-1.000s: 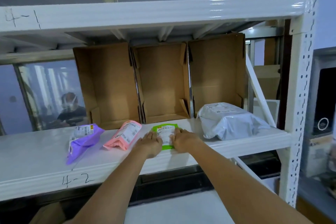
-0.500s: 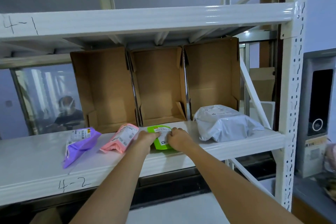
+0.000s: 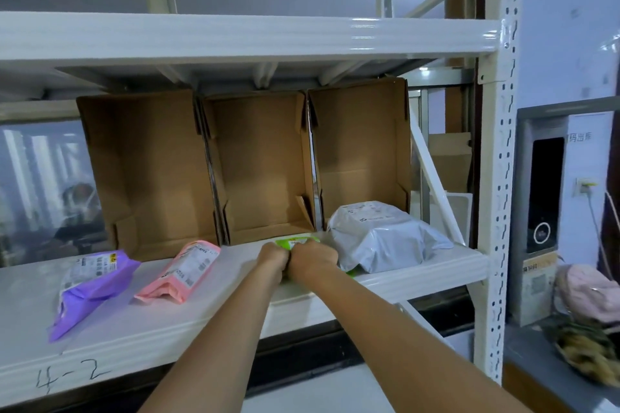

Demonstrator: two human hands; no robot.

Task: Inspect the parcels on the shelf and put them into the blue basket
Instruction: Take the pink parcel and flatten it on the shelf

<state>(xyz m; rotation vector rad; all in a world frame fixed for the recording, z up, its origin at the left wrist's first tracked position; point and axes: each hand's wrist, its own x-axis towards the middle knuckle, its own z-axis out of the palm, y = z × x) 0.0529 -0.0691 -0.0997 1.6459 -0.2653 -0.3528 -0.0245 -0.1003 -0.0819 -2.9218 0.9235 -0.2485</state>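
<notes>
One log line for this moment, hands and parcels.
left hand: grips green parcel | right hand: grips green parcel | purple parcel, pink parcel, grey parcel: on shelf | basket: not in view

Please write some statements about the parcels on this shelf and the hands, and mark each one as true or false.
1. Both hands grip the green parcel. True; left hand, right hand.
2. The purple parcel lies to the right of the grey parcel. False: it lies far left of it.
3. The pink parcel lies between the purple and green ones. True.
4. The grey parcel sits inside a cardboard box. False: it lies on the shelf, in front of the boxes.
</notes>
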